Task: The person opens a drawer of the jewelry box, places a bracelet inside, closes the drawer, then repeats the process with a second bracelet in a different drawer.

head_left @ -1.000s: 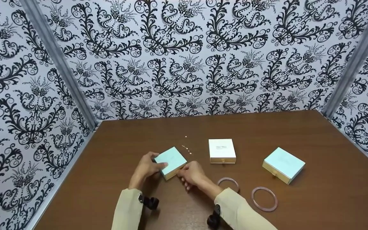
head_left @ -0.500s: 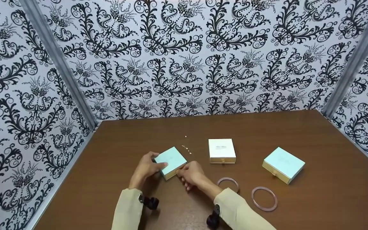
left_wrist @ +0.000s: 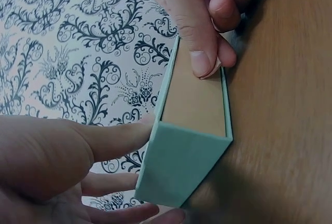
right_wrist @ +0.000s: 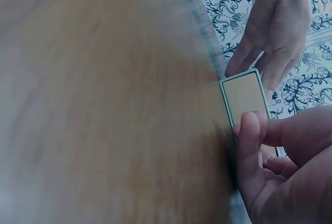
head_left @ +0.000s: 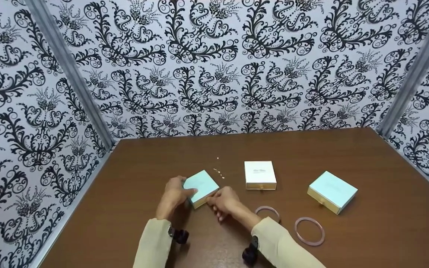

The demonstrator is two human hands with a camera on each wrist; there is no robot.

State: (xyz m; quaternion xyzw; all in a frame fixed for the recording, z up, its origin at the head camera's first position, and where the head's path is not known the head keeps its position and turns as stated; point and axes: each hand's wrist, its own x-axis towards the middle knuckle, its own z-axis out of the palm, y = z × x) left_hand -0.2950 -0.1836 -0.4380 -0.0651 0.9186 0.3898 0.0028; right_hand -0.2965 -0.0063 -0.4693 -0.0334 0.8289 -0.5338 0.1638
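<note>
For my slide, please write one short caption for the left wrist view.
The left hand holds a mint-green box while the right hand pinches at its tan front.

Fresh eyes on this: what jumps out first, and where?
Probably the black-on-white scrollwork wall, filling the upper half of the head view. Next, the leftmost mint box on the brown table, gripped by the left hand while the right hand pinches at its tan front. Farther right sit a white box and another mint box.
</note>
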